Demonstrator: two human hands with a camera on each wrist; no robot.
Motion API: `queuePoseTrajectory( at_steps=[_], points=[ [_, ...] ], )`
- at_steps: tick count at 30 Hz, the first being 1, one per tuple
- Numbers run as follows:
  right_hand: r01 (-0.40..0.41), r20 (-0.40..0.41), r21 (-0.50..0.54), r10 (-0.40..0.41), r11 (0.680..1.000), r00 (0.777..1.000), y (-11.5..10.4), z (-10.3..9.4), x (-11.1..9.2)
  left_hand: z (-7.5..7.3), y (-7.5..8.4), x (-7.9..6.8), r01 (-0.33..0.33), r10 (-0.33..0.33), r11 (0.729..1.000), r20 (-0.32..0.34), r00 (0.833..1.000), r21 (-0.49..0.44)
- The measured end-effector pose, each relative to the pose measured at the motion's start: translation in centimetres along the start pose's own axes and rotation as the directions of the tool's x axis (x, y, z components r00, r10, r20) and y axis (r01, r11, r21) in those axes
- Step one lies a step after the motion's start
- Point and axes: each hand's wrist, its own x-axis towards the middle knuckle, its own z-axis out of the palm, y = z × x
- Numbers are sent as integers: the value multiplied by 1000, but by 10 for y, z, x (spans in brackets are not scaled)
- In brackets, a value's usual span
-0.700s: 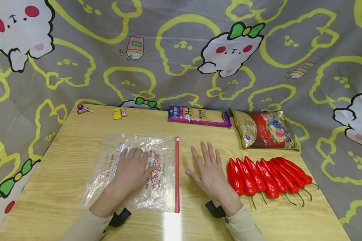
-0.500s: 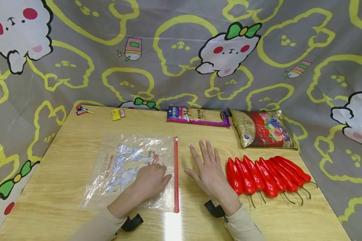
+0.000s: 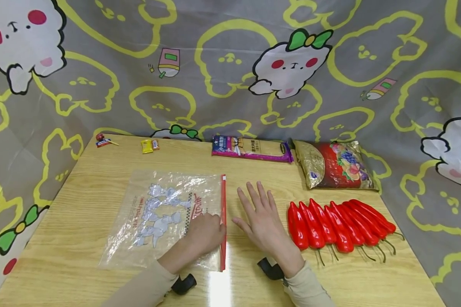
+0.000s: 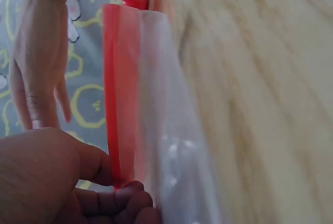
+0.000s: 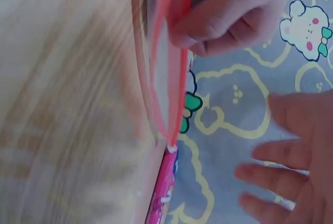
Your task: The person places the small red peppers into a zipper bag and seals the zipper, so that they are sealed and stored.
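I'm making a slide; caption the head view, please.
The left hand pinches the red edge of a clear bag; the spread right hand is between it and red peppers.

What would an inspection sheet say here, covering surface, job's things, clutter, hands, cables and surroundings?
Surface: pale wood table, a light reflection near its front edge.
Job's things: clear bag, printed, its red edge toward the right hand.
Clutter: peppers in a row at right; purple packet and gold packet along the back; lollipop and yellow wrapper at back left.
Hands: left hand pinches the red edge; right hand has fingers spread, holding nothing.
Cables: nothing seen.
Surroundings: grey cartoon cloth behind and at both sides.
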Motion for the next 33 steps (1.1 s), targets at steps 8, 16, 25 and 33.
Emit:
queuePoseTrajectory(
  at_steps=[8,16,25,33],
  points=[
    [261,-24,159,-260,952,965,-12,8,4,-16,-13,-8,-24,8,975,-71,997,-221],
    [351,184,171,-379,921,907,-25,16,-1,-45,-19,-16,18,-54,965,-132,990,-261],
    [263,264,146,-294,954,919,-26,18,-2,-91,-25,-28,90,-156,949,-205,966,-301],
    [254,276,146,-286,956,918,-29,18,-3,-82,-27,-28,98,-131,937,-77,988,-335]
  ],
)
